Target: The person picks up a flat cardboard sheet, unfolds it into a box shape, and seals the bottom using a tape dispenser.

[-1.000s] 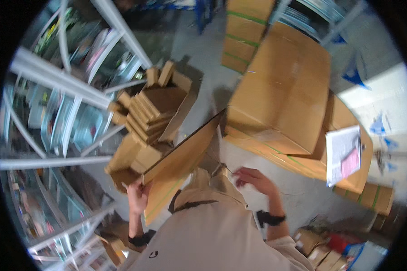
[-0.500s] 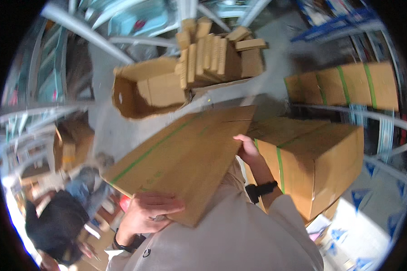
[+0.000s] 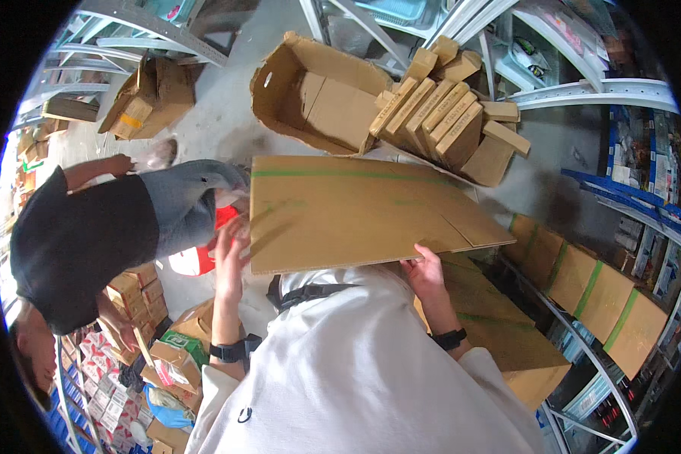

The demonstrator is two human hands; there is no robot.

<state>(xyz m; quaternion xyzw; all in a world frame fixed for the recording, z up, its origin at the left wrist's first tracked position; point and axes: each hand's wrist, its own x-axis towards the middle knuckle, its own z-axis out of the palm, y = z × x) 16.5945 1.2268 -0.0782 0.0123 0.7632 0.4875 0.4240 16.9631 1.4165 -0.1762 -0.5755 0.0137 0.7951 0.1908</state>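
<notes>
A flattened brown cardboard box (image 3: 340,216) with a green stripe is held out level in front of my waist. My right hand (image 3: 425,272) grips its near edge toward the right, thumb on top and fingers underneath. At the left edge is my left hand (image 3: 231,253), its fingers raised and apart beside the cardboard; whether the fingertips touch it is hard to make out. Under the sheet's right end stands a large carton (image 3: 499,333) with green stripes, close to my right forearm.
Ahead lies an open carton (image 3: 318,98) beside a row of small brown boxes (image 3: 431,121). A person in a dark top (image 3: 91,234) bends at the left. Metal shelving (image 3: 598,94) and a striped carton (image 3: 590,287) line the right. Stacked packages (image 3: 178,363) sit lower left.
My view has turned left, and the cardboard has swung from a slant to nearly straight across. My left hand has moved from on top of its near corner to its left edge.
</notes>
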